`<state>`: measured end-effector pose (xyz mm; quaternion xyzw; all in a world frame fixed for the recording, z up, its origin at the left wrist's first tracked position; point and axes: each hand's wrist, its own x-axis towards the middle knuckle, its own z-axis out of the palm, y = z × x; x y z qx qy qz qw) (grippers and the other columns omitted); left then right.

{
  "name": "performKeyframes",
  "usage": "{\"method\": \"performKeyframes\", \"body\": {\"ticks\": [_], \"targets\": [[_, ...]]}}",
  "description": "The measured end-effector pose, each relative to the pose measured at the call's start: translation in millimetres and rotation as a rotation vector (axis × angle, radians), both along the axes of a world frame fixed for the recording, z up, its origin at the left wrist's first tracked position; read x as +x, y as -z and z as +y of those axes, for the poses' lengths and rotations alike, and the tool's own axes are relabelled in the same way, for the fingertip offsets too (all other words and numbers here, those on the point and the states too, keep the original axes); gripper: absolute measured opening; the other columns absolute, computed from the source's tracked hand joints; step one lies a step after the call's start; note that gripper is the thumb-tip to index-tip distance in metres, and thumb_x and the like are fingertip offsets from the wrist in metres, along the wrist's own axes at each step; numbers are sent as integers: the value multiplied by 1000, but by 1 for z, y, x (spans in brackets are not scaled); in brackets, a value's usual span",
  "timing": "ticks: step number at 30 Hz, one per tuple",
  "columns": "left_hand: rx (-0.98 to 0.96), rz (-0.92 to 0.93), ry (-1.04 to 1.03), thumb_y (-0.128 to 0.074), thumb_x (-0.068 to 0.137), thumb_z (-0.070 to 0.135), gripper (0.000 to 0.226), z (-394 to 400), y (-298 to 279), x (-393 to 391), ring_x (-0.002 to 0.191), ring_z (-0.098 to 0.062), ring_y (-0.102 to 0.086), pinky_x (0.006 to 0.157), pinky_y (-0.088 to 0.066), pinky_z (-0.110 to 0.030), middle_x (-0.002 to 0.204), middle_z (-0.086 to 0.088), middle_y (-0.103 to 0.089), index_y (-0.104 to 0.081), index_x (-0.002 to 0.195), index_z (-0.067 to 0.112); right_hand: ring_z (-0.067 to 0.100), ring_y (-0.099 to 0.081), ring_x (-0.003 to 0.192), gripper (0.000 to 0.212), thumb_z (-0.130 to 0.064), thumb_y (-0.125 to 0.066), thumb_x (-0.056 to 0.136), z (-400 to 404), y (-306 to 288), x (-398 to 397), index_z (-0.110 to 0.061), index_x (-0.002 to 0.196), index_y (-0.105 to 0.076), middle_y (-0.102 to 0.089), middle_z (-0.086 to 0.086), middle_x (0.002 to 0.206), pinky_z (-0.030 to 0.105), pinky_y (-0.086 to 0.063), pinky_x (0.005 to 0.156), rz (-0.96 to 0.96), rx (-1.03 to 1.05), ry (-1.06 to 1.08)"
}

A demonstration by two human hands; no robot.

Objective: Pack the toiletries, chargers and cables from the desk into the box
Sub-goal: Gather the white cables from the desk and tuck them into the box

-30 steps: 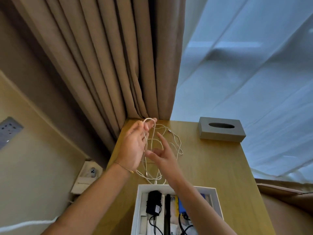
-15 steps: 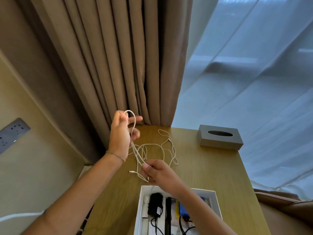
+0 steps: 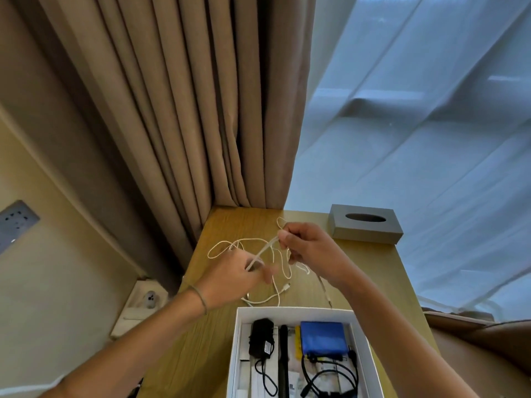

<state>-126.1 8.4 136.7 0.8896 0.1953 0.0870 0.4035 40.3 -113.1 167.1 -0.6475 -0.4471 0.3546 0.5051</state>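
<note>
Closest to the camera is a white box (image 3: 370, 349) that sits open on the wooden counter (image 3: 370, 271). Inside it, on the left, lies a black charger (image 3: 261, 337) with a thin black cord. Next to it is a long black stick-like thing (image 3: 283, 357). To the right of that is a blue pouch (image 3: 323, 337), and below the pouch there are black cables (image 3: 330, 377) in loops.

Just past the box, two bare arms reach out over the counter. The left hand (image 3: 230, 275) has a thin band (image 3: 199, 298) on its wrist. Its fingers (image 3: 265, 272) are closed around a white cable (image 3: 275, 291). The right hand (image 3: 311, 248) is a little higher and to the right. Its fingers (image 3: 286, 238) pinch the same white cable. A short bit of cable runs tight between the two hands. The rest hangs down in loose loops and lies on the counter, just beyond the box. One small plug end rests on the wood near the box edge.

Farther back on the right stands a grey tissue box (image 3: 365, 225) with an oval hole on top. Behind the counter hangs a brown curtain (image 3: 201, 110). Next to it is a thin pale curtain (image 3: 416, 110) with light behind it. On the wall at the left is a grey socket plate (image 3: 15, 225).
</note>
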Motion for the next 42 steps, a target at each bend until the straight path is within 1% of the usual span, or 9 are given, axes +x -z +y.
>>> {"method": "performKeyframes", "body": {"ticks": [4, 11, 14, 19, 25, 29, 35, 38, 42], "targets": [[-332, -343, -203, -43, 102, 47, 48, -15, -3, 9, 47, -8, -31, 47, -27, -21, 51, 9, -35, -81, 92, 19, 12, -44, 54, 30, -24, -49, 106, 4, 8, -7, -7, 83, -59, -45, -3, 60, 33, -46, 59, 76, 37, 68], [-840, -559, -555, -33, 106, 43, 53, -19, -9, 27, 93, -27, -75, 80, -60, -38, 98, -12, -78, -69, 103, 5, 12, -48, 49, 38, -23, -48, 106, 12, 37, -43, -23, 71, -63, -51, -8, 54, 32, -47, 56, 132, -64, 26], [-999, -622, -656, -35, 105, 47, 50, -10, -12, 33, 68, -30, -74, 59, -60, -35, 74, -14, -74, -59, 89, 6, 16, -55, 54, 36, -24, -47, 106, 12, 48, -56, -18, 72, -59, -57, -6, 55, 40, -50, 66, 53, -148, -32], [-557, -619, -659, -30, 105, 49, 48, 8, -7, 33, 44, -9, -31, 39, -29, -20, 54, 5, -38, -49, 78, 14, 16, -51, 56, 41, -33, -44, 106, 2, 64, -66, -8, 79, -61, -54, -4, 58, 39, -49, 67, -24, -245, -127], [198, -381, -193, -24, 96, 63, 54, 5, 14, 18, 47, -8, -38, 44, -31, -29, 56, 10, -39, -45, 75, 18, 14, -50, 60, 37, -33, -49, 102, -5, 52, -51, -27, 68, -62, -53, -4, 63, 37, -46, 63, -188, -288, -86], [150, -133, 136, -21, 70, 93, 85, 8, 17, 13, 51, -14, -49, 49, -39, -38, 59, 3, -54, -48, 77, 13, 15, -54, 63, 34, -29, -50, 101, -11, 33, -38, -31, 70, -63, -58, -6, 66, 39, -52, 68, -292, -290, -195], [300, 286, 316, -74, 49, 83, 65, 8, 14, 11, 58, -5, -53, 52, -45, -30, 68, 10, -59, -49, 85, 35, 8, -53, 61, 28, -20, -54, 102, -19, 30, -33, -24, 77, -66, -58, 0, 70, 36, -55, 73, -224, -355, -354], [478, 315, 336, -56, 64, 85, 41, 9, 15, 8, 61, 0, -54, 53, -39, -25, 66, 16, -57, -49, 84, 49, 2, -49, 55, 30, -23, -55, 103, -22, 33, -27, -29, 75, -66, -51, -8, 64, 28, -53, 68, -219, -335, -318], [237, 247, 313, -52, 92, 61, 26, 8, 12, 5, 59, -8, -58, 58, -50, -38, 64, 13, -61, -57, 69, 51, 5, -55, 63, 21, -26, -60, 100, -27, 36, -10, -21, 83, -71, -62, 3, 71, 27, -49, 67, -232, -258, -197]]}}
